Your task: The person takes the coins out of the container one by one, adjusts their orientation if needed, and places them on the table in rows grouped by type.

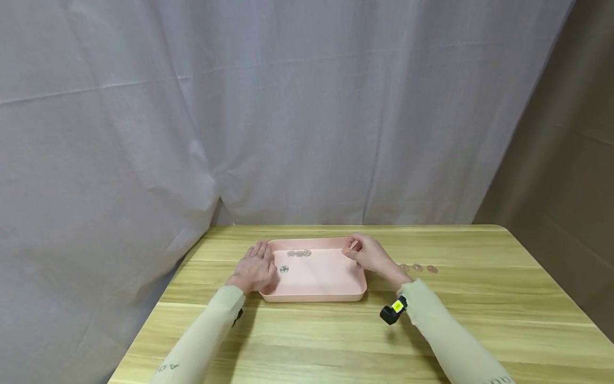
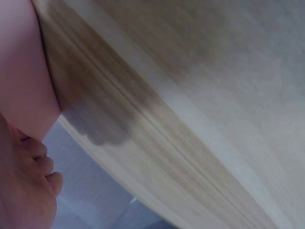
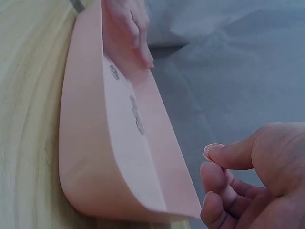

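A shallow pink tray [image 1: 314,298] sits on the wooden table. My left hand [image 1: 256,266] rests on its left rim, fingers extended. Over the tray's far right corner, my right hand [image 1: 372,257] pinches a copper-coloured coin [image 3: 210,151] between thumb and finger; the right wrist view shows it at the thumb tip. Inside the tray, three silvery coins [image 1: 299,254] lie in a row near the back wall. Another silvery coin [image 1: 284,269] lies closer to the left hand. In the left wrist view, only part of the left hand [image 2: 33,183] and a pink tray wall [image 2: 28,81] appear.
Several copper-coloured coins [image 1: 418,268] lie in a row on the table [image 1: 460,314] to the right of the tray, partly behind the right wrist. Grey curtain [image 1: 307,133] hangs behind the table's back edge and along its left side.
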`<state>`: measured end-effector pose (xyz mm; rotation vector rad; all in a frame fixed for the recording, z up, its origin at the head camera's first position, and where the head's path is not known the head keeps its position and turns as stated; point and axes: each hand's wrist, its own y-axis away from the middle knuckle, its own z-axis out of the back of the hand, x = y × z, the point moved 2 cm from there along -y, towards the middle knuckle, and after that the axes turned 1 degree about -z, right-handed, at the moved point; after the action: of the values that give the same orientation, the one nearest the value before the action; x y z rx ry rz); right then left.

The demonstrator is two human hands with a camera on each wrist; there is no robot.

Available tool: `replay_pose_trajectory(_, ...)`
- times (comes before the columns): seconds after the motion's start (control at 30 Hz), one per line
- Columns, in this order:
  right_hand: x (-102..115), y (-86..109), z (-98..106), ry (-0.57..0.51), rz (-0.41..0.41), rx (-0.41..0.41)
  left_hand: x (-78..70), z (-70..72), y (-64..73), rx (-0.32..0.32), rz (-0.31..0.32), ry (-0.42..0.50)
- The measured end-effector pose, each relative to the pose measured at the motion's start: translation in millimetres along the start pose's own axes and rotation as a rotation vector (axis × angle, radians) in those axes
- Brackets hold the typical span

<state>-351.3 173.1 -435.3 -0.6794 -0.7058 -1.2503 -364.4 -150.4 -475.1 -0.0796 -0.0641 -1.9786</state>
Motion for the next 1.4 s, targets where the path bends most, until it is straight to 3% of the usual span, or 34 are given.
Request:
replay_pose_trajectory(0.73,-37,21.7,45,0.002,-0.064,-0.063,-0.6,-1.4,-0.1,-0.006,-0.002,-0.004)
replay_pose_trajectory(1.4,-85,40.7,89,0.038,-0.109,-0.104,0.0,0.8,1.4,-0.009,-0.001,0.004)
